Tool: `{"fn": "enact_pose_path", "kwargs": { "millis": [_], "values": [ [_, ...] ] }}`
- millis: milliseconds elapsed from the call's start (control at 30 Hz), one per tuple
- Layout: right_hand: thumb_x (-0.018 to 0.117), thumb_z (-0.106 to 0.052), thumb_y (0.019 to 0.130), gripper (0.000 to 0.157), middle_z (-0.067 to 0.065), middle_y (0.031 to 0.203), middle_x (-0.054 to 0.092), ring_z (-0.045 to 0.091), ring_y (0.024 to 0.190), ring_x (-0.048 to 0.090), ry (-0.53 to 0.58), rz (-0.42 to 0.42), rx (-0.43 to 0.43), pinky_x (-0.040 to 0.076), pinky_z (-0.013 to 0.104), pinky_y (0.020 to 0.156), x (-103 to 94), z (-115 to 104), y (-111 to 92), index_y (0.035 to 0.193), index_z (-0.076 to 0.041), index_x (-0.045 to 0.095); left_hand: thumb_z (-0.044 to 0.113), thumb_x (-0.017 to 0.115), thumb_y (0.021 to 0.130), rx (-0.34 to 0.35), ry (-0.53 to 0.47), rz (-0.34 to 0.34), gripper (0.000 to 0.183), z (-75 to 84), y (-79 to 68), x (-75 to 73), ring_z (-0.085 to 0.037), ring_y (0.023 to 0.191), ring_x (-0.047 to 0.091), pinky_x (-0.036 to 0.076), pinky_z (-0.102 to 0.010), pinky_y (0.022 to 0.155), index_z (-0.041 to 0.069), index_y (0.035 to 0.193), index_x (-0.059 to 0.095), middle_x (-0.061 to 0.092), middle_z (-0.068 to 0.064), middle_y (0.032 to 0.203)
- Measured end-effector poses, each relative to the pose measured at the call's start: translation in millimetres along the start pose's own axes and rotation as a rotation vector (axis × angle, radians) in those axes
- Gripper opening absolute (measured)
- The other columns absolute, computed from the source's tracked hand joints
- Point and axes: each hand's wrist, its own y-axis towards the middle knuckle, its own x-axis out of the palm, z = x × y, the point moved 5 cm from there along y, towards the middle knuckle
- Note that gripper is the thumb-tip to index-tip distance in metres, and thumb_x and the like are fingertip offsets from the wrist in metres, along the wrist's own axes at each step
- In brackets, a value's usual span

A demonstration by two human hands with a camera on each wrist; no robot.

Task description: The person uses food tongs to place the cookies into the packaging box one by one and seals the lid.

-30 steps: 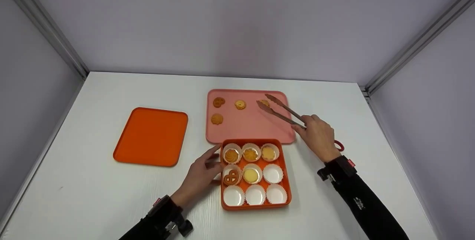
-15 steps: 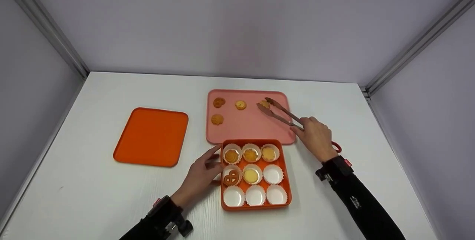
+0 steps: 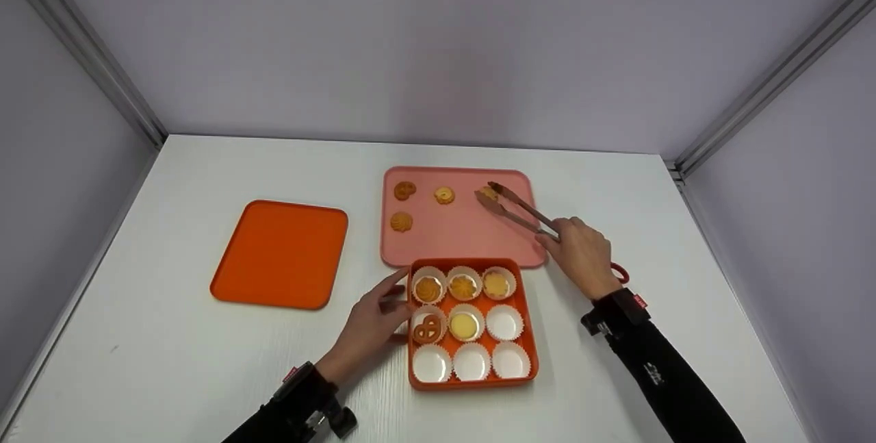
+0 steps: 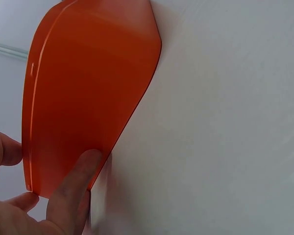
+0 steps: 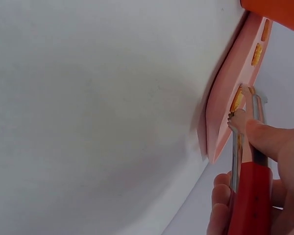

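My right hand grips metal tongs with red handles. Their tips stand on either side of a golden cookie on the pink tray. Against the left wall of an orange box rests my left hand, its fingers at the rim and side in the left wrist view. White paper cups fill the box in rows. The back row holds cookies; in the middle row are a pretzel-shaped cookie and a pale round one.
Also on the pink tray lie a pretzel cookie, a ring-shaped cookie and a ridged round cookie. A flat orange lid sits on the white table to the left. Grey walls enclose the table.
The tongs' tips have come closer together around the cookie, and my right hand has shifted slightly left. My left hand and the box have stayed in place.
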Motion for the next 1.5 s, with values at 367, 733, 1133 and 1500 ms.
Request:
{"fn": "enact_pose_path", "kwargs": {
  "millis": [367, 733, 1133, 1500],
  "values": [
    [0.073, -0.037, 0.086, 0.038, 0.005, 0.072, 0.056, 0.023, 0.061, 0.055, 0.011, 0.004, -0.005, 0.046, 0.043, 0.048, -3.3, 4.0, -4.9, 0.099, -0.002, 0.073, 0.003, 0.056, 0.096, -0.006, -0.061, -0.032, 0.062, -2.1, 0.8, 0.3, -0.032, 0.107, 0.054, 0.054, -0.057, 0.078, 0.009, 0.152, 0.031, 0.039, -0.029, 0.139],
    [0.075, -0.039, 0.084, 0.041, 0.005, 0.075, 0.06, 0.022, 0.062, 0.058, 0.025, -0.026, 0.006, 0.049, 0.043, 0.051, -6.8, 6.4, -8.2, 0.099, -0.002, 0.073, 0.007, 0.057, 0.096, -0.02, -0.078, -0.012, 0.063, -27.2, 12.1, 0.4, -0.031, 0.109, 0.053, 0.055, -0.055, 0.075, 0.015, 0.153, 0.031, 0.039, -0.026, 0.141],
    [0.076, -0.036, 0.083, 0.035, 0.004, 0.072, 0.056, 0.02, 0.06, 0.054, 0.032, -0.031, 0.021, 0.043, 0.04, 0.045, -8.8, 13.4, -16.8, 0.096, -0.004, 0.072, 0.01, 0.058, 0.095, -0.009, -0.041, 0.023, 0.062, -37.1, 16.4, 0.0, -0.033, 0.114, 0.054, 0.058, -0.046, 0.07, 0.022, 0.151, 0.035, 0.044, -0.02, 0.138],
    [0.076, -0.037, 0.083, 0.032, 0.002, 0.073, 0.056, 0.021, 0.062, 0.055, 0.042, -0.01, 0.037, 0.045, 0.043, 0.05, -7.4, 16.3, -22.6, 0.095, -0.008, 0.073, 0.003, 0.055, 0.096, -0.017, -0.062, -0.043, 0.063, -15.7, 7.1, -0.6, -0.037, 0.114, 0.052, 0.054, -0.058, 0.078, 0.009, 0.153, 0.029, 0.038, -0.03, 0.14]
  ]
}}
